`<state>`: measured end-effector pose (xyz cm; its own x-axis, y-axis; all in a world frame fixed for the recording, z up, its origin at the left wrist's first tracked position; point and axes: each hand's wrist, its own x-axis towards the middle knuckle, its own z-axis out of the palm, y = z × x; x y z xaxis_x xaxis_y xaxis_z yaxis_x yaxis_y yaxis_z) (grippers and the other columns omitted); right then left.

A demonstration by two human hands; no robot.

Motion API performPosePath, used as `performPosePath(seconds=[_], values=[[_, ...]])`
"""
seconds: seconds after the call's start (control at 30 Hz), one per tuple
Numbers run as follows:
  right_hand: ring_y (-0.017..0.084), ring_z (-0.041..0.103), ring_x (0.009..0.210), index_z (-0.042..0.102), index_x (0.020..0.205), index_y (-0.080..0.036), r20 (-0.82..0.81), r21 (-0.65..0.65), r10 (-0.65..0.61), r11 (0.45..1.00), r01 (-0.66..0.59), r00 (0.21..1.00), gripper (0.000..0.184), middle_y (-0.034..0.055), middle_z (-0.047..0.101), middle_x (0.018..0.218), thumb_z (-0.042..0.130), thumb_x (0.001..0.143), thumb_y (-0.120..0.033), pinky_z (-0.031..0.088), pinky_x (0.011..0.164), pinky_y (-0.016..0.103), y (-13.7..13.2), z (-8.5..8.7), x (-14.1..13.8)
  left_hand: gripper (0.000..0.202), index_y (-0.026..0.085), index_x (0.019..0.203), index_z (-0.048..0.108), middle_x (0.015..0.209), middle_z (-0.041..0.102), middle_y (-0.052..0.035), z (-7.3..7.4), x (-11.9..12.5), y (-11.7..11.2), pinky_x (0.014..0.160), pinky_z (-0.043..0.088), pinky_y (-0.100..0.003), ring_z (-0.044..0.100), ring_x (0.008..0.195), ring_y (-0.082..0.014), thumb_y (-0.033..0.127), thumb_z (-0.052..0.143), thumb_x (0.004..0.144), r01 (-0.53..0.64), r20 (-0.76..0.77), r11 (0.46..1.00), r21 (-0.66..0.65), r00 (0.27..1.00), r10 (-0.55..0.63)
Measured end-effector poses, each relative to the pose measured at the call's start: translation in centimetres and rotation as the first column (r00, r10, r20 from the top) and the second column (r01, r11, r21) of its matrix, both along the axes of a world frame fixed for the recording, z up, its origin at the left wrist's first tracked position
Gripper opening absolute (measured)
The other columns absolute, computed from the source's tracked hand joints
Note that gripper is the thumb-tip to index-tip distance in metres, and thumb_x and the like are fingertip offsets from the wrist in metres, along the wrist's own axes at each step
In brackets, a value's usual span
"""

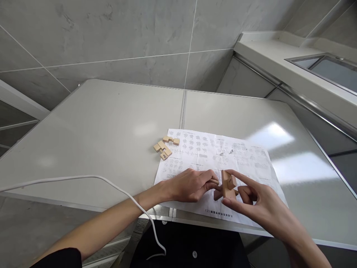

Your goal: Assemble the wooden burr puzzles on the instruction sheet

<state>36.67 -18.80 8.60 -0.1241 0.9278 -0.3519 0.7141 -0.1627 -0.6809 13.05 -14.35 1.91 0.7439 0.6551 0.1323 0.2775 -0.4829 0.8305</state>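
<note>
My right hand (pixel 258 203) pinches a partly built wooden puzzle (pixel 228 186) between thumb and forefinger, just above the printed instruction sheet (pixel 240 156). My left hand (pixel 192 184) is closed around a wooden stick piece (pixel 214 181) that points toward the puzzle from the left. Both hands hover near the table's front edge. Two loose wooden pieces lie to the left of the sheet's top corner: a notched block (pixel 162 149) and a shorter one (pixel 171 140).
The grey table (pixel 111 123) has a seam down its middle and stands against a tiled wall. A white cable (pixel 83 178) runs from the left across the front edge. A counter with a sink (pixel 323 67) stands at the right.
</note>
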Motion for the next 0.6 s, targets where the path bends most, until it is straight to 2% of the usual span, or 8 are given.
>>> performPosePath(seconds=[0.07, 0.1, 0.17, 0.27, 0.33, 0.43, 0.5, 0.6], values=[[0.015, 0.047, 0.056, 0.072, 0.14, -0.025, 0.014, 0.021, 0.004, 1.0, -0.004, 1.0, 0.075, -0.005, 0.046, 0.063, 0.076, 0.083, -0.073, 0.042, 0.051, 0.027, 0.3, 0.1, -0.1, 0.014, 0.02, 0.11, 0.057, 0.084, 0.073, -0.0008, 0.2, -0.1, 0.1, 0.059, 0.046, -0.025, 0.065, 0.063, -0.0141, 0.026, 0.045, 0.111, 0.004, -0.007, 0.999, -0.051, 1.0, -0.005], [0.016, 0.052, 0.061, 0.076, 0.135, -0.027, 0.01, 0.04, 0.006, 0.999, -0.006, 1.0, 0.07, -0.0023, 0.053, 0.069, 0.075, 0.083, -0.073, 0.046, 0.054, 0.028, 0.4, 0.1, -0.2, 0.016, 0.02, 0.108, 0.057, 0.081, 0.071, -0.0002, 0.3, -0.1, 0.2, 0.059, 0.046, -0.025, 0.063, 0.062, -0.0139, 0.026, 0.043, 0.112, 0.005, -0.004, 0.997, -0.072, 1.0, -0.005], [0.021, 0.064, 0.078, 0.08, 0.125, -0.03, -0.035, 0.079, 0.007, 0.997, -0.004, 0.999, 0.061, 0.0044, 0.068, 0.093, 0.075, 0.082, -0.073, 0.056, 0.067, 0.031, 0.5, 0.1, -0.5, 0.02, 0.019, 0.104, 0.057, 0.08, 0.07, -0.0009, 0.4, -0.2, 0.2, 0.062, 0.047, -0.026, 0.063, 0.064, -0.0142, 0.027, 0.041, 0.113, 0.009, 0.028, 0.993, -0.119, 1.0, -0.006], [0.03, 0.071, 0.107, 0.08, 0.121, -0.03, -0.155, 0.05, -0.019, 0.998, 0.027, 0.988, 0.056, 0.0092, 0.071, 0.129, 0.075, 0.084, -0.072, 0.06, 0.091, 0.039, 0.6, 0.0, -0.9, 0.023, 0.02, 0.104, 0.057, 0.088, 0.073, -0.0031, 0.5, -0.2, 0.2, 0.069, 0.051, -0.028, 0.067, 0.074, -0.0157, 0.031, 0.04, 0.114, 0.017, 0.093, 0.98, -0.2, 0.996, 0.001], [0.032, 0.071, 0.112, 0.076, 0.129, -0.03, -0.208, -0.032, -0.066, 0.998, 0.06, 0.976, 0.06, 0.0094, 0.074, 0.128, 0.073, 0.086, -0.071, 0.059, 0.098, 0.043, 0.7, -0.2, -1.1, 0.023, 0.02, 0.104, 0.057, 0.093, 0.074, -0.0041, 0.7, -0.1, 0.2, 0.072, 0.053, -0.028, 0.07, 0.082, -0.0165, 0.032, 0.04, 0.114, 0.013, 0.122, 0.967, -0.254, 0.992, 0.018], [0.032, 0.074, 0.104, 0.069, 0.14, -0.026, -0.232, -0.101, -0.106, 0.991, 0.085, 0.967, 0.067, 0.0084, 0.08, 0.105, 0.066, 0.092, -0.072, 0.059, 0.095, 0.044, 0.7, -0.6, -1.2, 0.022, 0.02, 0.109, 0.057, 0.099, 0.075, -0.0059, 0.8, 0.0, 0.0, 0.076, 0.054, -0.029, 0.073, 0.091, -0.0183, 0.035, 0.041, 0.115, 0.003, 0.175, 0.943, -0.334, 0.983, 0.058], [0.032, 0.074, 0.098, 0.074, 0.134, -0.024, -0.219, -0.089, -0.122, 0.991, 0.104, 0.968, 0.065, 0.0078, 0.08, 0.094, 0.06, 0.095, -0.073, 0.06, 0.086, 0.041, 0.8, -0.8, -1.3, 0.022, 0.021, 0.115, 0.055, 0.103, 0.076, -0.0074, 0.9, 0.1, -0.1, 0.079, 0.056, -0.031, 0.075, 0.096, -0.0198, 0.038, 0.04, 0.115, -0.013, 0.21, 0.93, -0.367, 0.973, 0.096], [0.033, 0.073, 0.097, 0.081, 0.117, -0.023, -0.201, -0.059, -0.189, 0.982, 0.18, 0.961, 0.064, 0.0085, 0.08, 0.092, 0.057, 0.093, -0.078, 0.058, 0.076, 0.036, 1.0, -1.0, -1.6, 0.022, 0.021, 0.12, 0.051, 0.101, 0.075, -0.0077, 1.0, 0.1, 0.0, 0.081, 0.055, -0.033, 0.074, 0.096, -0.0203, 0.039, 0.039, 0.115, -0.042, 0.237, 0.93, -0.366, 0.962, 0.137]])
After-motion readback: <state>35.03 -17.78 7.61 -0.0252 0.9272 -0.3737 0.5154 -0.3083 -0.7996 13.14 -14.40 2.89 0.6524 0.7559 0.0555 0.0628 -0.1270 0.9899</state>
